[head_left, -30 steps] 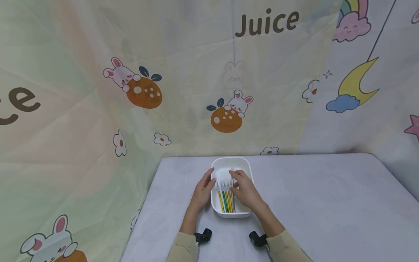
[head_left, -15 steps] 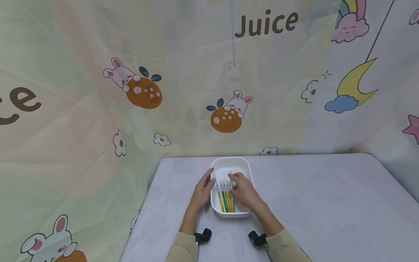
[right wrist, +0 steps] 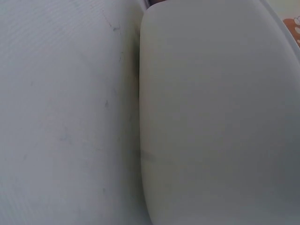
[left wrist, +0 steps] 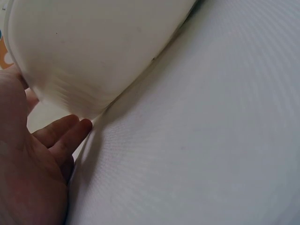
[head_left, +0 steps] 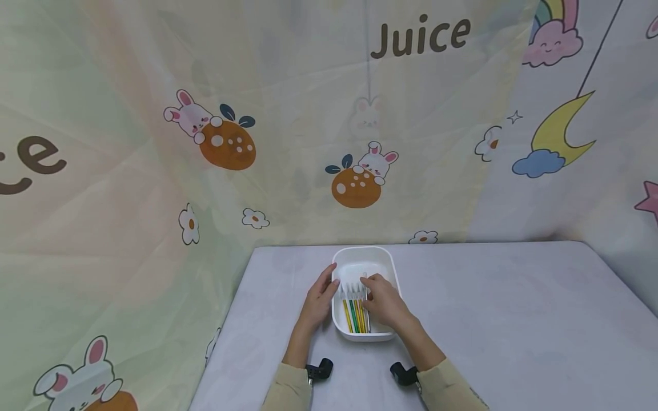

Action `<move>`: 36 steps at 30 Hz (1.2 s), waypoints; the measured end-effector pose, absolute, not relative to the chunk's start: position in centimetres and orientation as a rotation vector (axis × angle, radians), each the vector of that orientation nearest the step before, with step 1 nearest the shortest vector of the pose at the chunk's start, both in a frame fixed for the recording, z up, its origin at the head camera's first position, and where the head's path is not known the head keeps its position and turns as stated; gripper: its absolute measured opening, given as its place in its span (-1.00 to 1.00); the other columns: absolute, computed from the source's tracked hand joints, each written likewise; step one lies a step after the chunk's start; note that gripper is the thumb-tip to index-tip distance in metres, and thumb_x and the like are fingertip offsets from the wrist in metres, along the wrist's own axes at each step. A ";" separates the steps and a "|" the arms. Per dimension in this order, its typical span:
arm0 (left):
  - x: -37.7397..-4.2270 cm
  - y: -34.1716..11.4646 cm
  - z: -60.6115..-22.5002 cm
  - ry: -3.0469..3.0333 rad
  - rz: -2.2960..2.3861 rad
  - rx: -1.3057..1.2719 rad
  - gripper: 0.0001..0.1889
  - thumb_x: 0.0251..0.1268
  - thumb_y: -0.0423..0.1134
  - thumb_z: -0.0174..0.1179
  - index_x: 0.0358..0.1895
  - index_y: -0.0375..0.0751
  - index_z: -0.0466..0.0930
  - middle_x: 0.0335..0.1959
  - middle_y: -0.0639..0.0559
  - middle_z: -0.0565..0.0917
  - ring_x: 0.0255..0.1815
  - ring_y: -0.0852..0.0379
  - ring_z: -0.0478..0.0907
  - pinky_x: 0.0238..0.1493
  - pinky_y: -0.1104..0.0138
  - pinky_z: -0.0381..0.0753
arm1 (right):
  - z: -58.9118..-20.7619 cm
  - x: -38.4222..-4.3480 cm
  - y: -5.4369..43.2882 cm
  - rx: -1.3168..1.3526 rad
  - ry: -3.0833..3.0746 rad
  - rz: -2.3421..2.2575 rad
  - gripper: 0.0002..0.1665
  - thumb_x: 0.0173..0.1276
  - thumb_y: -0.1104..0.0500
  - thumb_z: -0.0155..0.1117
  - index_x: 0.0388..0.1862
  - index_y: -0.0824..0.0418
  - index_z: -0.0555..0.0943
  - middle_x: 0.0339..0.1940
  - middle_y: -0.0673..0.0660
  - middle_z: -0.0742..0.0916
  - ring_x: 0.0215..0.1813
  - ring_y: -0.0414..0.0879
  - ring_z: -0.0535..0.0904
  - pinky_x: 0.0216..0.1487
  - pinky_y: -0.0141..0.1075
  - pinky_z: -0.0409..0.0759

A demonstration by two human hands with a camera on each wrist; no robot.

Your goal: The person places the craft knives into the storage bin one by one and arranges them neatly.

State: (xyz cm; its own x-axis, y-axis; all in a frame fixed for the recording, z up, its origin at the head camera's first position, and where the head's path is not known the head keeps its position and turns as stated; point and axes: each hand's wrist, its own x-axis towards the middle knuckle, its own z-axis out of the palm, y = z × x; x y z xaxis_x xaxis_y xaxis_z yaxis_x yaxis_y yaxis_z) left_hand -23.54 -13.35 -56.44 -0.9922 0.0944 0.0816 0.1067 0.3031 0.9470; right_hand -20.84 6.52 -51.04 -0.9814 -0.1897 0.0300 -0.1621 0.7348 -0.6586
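Note:
A white rectangular tray (head_left: 367, 337) stands on the table, with several forks (head_left: 354, 315) lying side by side inside it. They have pale heads and yellow or green handles. My left hand (head_left: 316, 301) holds the tray's left side, thumb at the rim and other fingers along the outer wall. In the left wrist view the left hand (left wrist: 30, 164) touches the tray wall (left wrist: 89, 42). Over the tray's right half, my right hand (head_left: 386, 299) pinches a slim silvery utensil (head_left: 368, 324) beside the forks; fingers partly cover it. Only the tray's outer wall (right wrist: 211, 112) shows in the right wrist view.
A white cloth covers the table (head_left: 504, 319), which stretches far to the right of the tray. A printed fabric backdrop (head_left: 308, 114) rises right behind the table's far edge and along the left. Black wrist cameras (head_left: 320, 370) sit at both cuffs.
My right hand has come slightly nearer, drawing the silvery utensil toward the tray's near end, so less of its top sticks out beyond the fingers. The left hand and tray stay put.

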 end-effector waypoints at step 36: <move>-23.5 -13.4 -56.5 -2.519 -1.845 -0.209 -0.50 0.64 0.01 0.06 0.56 0.35 0.33 0.63 0.19 0.29 0.67 -0.05 0.21 0.63 -0.05 0.23 | -51.8 -20.8 6.2 -0.330 2.922 -0.825 -0.46 0.33 0.31 0.46 0.29 0.35 0.64 0.11 0.28 0.76 0.10 0.08 0.72 0.22 0.05 0.71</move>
State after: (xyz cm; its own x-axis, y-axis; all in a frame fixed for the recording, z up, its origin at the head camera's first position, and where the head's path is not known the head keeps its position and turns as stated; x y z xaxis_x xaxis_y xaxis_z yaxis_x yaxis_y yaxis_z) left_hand -23.47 -13.41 -56.52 -0.9910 0.1006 0.0886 0.1148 0.2956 0.9484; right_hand -20.82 6.16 -51.82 -0.9728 -0.2302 -0.0254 -0.1828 0.8309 -0.5255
